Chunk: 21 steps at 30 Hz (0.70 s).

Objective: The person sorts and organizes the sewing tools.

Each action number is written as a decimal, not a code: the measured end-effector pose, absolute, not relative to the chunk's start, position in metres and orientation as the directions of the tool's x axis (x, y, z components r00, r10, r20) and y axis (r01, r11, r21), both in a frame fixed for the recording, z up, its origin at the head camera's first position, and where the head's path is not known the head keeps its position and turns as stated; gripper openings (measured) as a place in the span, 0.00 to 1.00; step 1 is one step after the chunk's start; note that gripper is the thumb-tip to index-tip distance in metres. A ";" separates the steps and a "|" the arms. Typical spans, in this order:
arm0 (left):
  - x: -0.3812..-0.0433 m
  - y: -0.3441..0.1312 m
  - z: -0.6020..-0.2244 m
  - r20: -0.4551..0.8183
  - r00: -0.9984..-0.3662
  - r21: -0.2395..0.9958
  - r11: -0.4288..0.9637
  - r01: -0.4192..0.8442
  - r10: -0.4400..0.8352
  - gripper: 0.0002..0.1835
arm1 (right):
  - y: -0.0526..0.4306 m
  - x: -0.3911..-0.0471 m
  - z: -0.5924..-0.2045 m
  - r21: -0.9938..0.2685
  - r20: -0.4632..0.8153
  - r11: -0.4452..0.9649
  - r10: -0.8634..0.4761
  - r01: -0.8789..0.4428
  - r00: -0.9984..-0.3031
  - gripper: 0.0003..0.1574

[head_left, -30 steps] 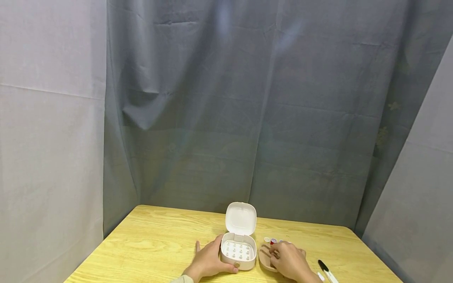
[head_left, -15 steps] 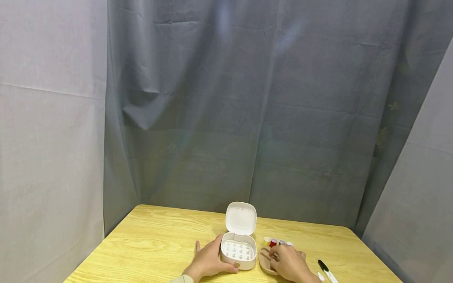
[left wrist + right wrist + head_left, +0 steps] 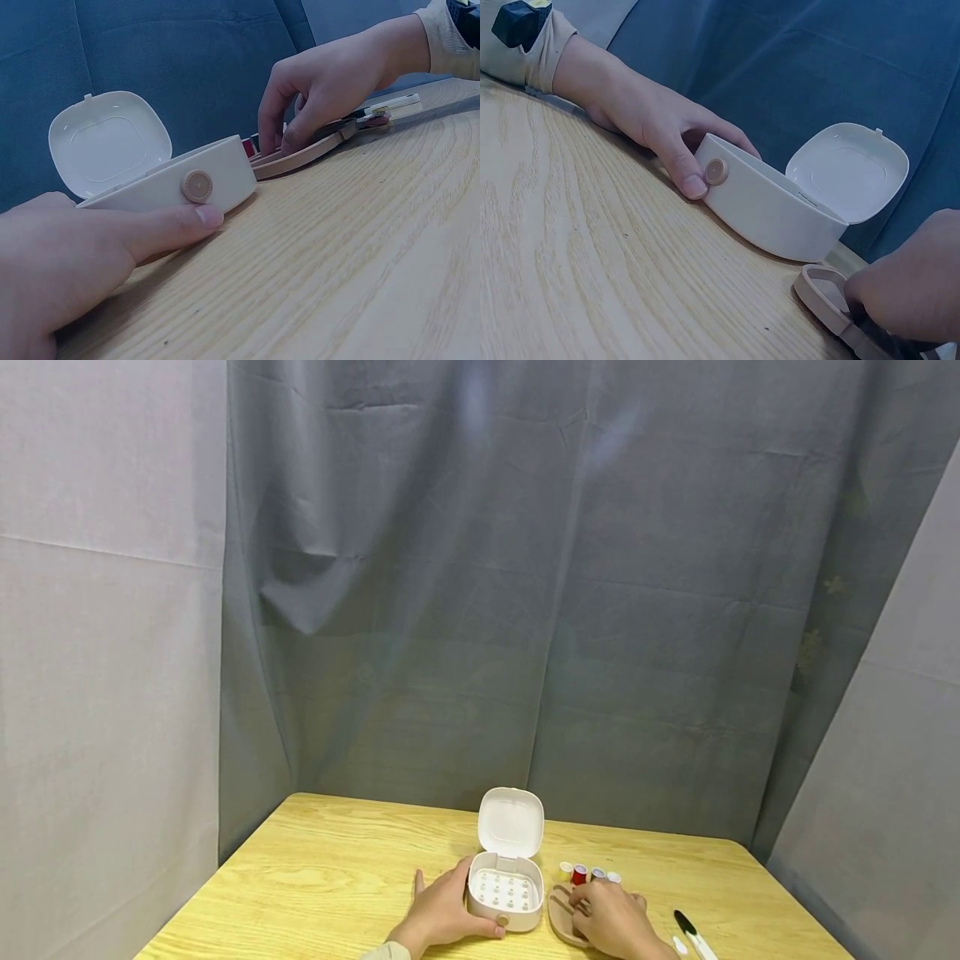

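Note:
A white sewing box [image 3: 519,924] stands with its lid [image 3: 847,169] raised; small pegs [image 3: 504,891] cover the inside floor. My left hand [image 3: 444,912] grips the box's left side, thumb [image 3: 184,225] on the front below a round tan button [image 3: 196,187]. To the right of the box lies a shallow tan tray [image 3: 558,920] with slots. The bent fingers of my right hand [image 3: 618,920] reach down into it; I cannot tell what they pinch there. Behind the tray stand thread spools: yellow [image 3: 566,872], red [image 3: 579,876], blue [image 3: 597,873] and white [image 3: 614,877].
Right of my right hand lies a slim tool [image 3: 694,935] with a black end and white handle, beside a small white oval piece [image 3: 679,946]. The wooden table [image 3: 352,852] ends at a grey curtain [image 3: 420,693] behind.
My right hand has drawn slightly down toward me over the tray, so more of the thread spools shows. My left hand and the sewing box have stayed in place.

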<state>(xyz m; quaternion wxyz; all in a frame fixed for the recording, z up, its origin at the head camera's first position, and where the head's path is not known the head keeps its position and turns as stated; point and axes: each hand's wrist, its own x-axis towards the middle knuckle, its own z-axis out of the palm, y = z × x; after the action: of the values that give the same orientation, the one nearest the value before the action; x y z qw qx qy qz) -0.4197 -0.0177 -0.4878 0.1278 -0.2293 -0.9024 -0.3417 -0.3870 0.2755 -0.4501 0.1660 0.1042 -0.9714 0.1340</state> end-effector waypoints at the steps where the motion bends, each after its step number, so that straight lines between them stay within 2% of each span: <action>1: -0.420 -0.018 -0.488 0.386 -0.863 0.558 0.662 0.500 0.326 0.64 | 0.276 -0.387 -0.451 -0.225 0.349 0.943 -0.157 -0.245 -0.924 0.10; 21: -0.419 -0.017 -0.487 0.389 -0.861 0.559 0.660 0.502 0.326 0.64 | 0.274 -0.388 -0.450 -0.234 0.297 0.947 -0.148 -0.222 -0.943 0.10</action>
<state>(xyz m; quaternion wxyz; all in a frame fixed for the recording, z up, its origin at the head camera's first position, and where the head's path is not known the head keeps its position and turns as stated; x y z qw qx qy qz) -0.4186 -0.0173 -0.4868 0.1284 -0.2298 -0.9018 -0.3426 -0.3884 0.2745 -0.4501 0.1393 0.0949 -0.9767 0.1331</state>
